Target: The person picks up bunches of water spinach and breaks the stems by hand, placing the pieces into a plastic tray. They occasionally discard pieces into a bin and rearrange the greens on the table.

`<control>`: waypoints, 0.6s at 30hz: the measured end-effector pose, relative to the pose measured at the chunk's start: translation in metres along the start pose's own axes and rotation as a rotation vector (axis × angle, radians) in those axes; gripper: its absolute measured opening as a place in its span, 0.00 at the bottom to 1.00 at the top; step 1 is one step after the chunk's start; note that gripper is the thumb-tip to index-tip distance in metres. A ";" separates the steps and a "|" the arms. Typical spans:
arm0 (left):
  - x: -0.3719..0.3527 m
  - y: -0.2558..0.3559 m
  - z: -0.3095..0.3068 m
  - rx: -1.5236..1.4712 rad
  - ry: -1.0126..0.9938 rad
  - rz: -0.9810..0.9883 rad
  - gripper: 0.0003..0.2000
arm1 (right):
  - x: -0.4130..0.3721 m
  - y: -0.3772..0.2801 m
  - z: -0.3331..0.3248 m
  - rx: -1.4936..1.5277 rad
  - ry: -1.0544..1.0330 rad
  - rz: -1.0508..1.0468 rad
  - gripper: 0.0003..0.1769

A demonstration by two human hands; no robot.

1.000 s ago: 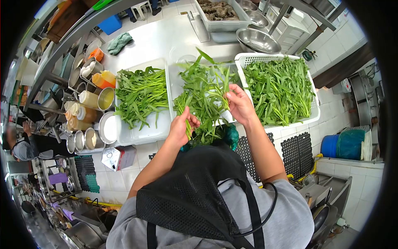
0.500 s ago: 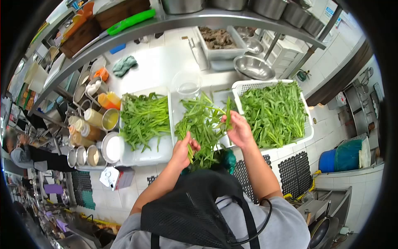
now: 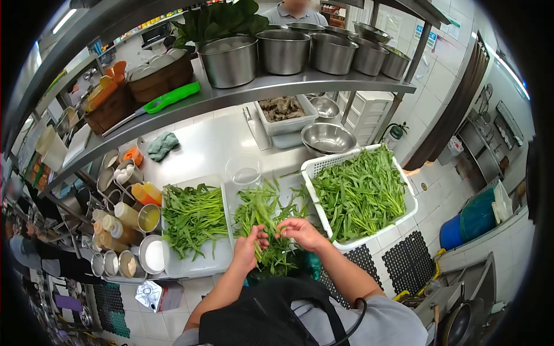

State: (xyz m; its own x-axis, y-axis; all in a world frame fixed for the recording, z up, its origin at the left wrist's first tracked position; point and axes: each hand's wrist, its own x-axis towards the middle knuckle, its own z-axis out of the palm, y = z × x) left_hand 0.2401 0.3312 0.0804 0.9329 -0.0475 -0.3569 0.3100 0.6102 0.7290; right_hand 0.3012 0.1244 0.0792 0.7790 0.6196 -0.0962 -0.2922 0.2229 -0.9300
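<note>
Commercial restaurant kitchen, viewed from above. At 12 o'clock a stainless-steel shelf (image 3: 277, 86) carries a row of large steel pots (image 3: 283, 51) over a steel worktop (image 3: 213, 144) with a wide mixing bowl (image 3: 328, 137). At 9 o'clock stand squeeze bottles (image 3: 144, 193) and steel sauce canisters (image 3: 149, 218). Leafy greens (image 3: 259, 210) lie in bulk at the centre, in a white tray (image 3: 193, 268) and, at 3 o'clock, a perforated basket (image 3: 314, 167). At 4 o'clock rubber drainage mats (image 3: 411, 262) cover a tiled floor (image 3: 430, 179); a wok (image 3: 459, 326) sits at 5 o'clock
</note>
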 end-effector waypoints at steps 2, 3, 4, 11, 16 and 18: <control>0.005 -0.004 -0.002 0.113 0.011 0.026 0.16 | 0.001 0.006 0.006 -0.065 -0.026 0.044 0.12; 0.007 -0.007 -0.004 0.125 0.051 0.032 0.14 | 0.000 0.010 0.008 -0.130 -0.047 0.092 0.11; 0.006 -0.007 -0.004 0.124 0.054 0.030 0.14 | 0.000 0.017 0.008 -0.128 -0.048 0.095 0.11; 0.008 0.003 0.004 0.223 0.098 0.157 0.14 | -0.007 0.047 0.009 -0.294 -0.063 0.103 0.11; 0.012 0.011 0.002 0.261 0.008 0.228 0.14 | -0.006 0.045 0.009 -0.374 -0.045 0.105 0.11; 0.009 0.018 0.005 0.135 -0.011 0.177 0.12 | -0.007 0.045 0.010 -0.395 -0.045 0.113 0.11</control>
State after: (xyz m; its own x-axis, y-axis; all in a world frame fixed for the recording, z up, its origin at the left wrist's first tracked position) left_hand 0.2551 0.3379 0.0937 0.9767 0.0421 -0.2104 0.1619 0.4988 0.8515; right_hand 0.2772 0.1377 0.0421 0.7269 0.6577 -0.1978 -0.1317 -0.1491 -0.9800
